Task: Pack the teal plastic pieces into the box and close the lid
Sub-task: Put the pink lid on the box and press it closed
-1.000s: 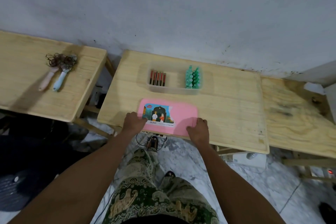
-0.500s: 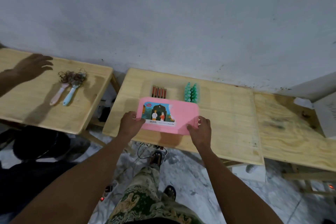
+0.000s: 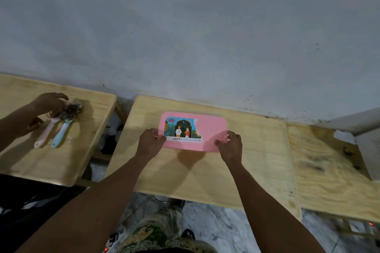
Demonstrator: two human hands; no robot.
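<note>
While the person is leaning over the middle counter (image 3: 257, 150), the pink lid (image 3: 207, 129) is lying flat between the two hands, with its printed sticker (image 3: 183, 129) facing up on the half nearer the left hand. The left hand (image 3: 151, 142) is gripping the lid's left edge, thumb curled on top beside the sticker's barcode strip and fingers wrapped round the rim. The right hand (image 3: 231, 144) is pinching the lid's near right corner, thumb on top and fingers bent round the edge. The lid is covering everything beneath it, so the box and the teal pieces are hidden, and I cannot tell whether the lid is seated or hovering just above. A soft shadow is falling on the counter just behind the lid, between the two wrists.

Far out to the left of the left hand, on a separate counter (image 3: 61, 162), another person's hand (image 3: 49, 101) is reaching with curled fingers to a tangle of hair (image 3: 72, 107) sitting on the heads of a pink brush (image 3: 46, 133) and a blue brush (image 3: 61, 134), which are lying side by side. Beyond the right hand, a rougher, stained board (image 3: 329, 181) is butting against the middle counter. A grey wall (image 3: 185, 26) is rising beyond the fingertips, and below the forearms patterned trousers (image 3: 156, 234) are showing above a marbled floor (image 3: 216, 226).
</note>
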